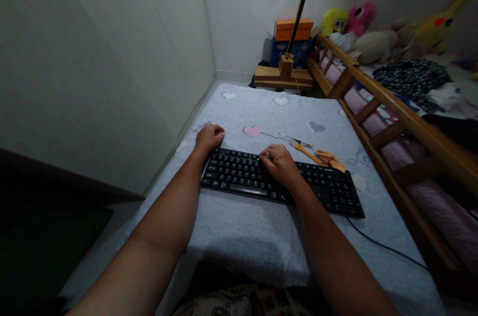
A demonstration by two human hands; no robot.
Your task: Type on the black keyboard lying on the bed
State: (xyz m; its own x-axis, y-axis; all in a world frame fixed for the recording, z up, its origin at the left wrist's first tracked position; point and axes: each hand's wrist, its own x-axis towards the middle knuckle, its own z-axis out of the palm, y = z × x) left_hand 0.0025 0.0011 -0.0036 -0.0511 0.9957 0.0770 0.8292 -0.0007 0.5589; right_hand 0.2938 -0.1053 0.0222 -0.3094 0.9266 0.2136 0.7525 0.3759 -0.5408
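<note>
A black keyboard (239,171) lies on the cloth-covered table, its long side running across in front of me. At its far left corner, my left hand (209,138) is closed with the fingers curled against the edge. My right hand (279,162) is over the upper middle keys, thumb and fingers pinched together close to the top row. Whatever is between those fingertips is too small to make out. Beyond the keyboard lie a brush with a yellow handle (308,152), thin metal tools (286,137) and a folded orange cloth (330,159).
A pale blue cloth with hearts (239,102) covers the table. The keyboard's cable (388,245) trails off to the right. A wooden bed rail (396,112) runs along the right side, a white panel (112,57) along the left. Behind stand a wooden post base (284,77) and an orange box (293,30).
</note>
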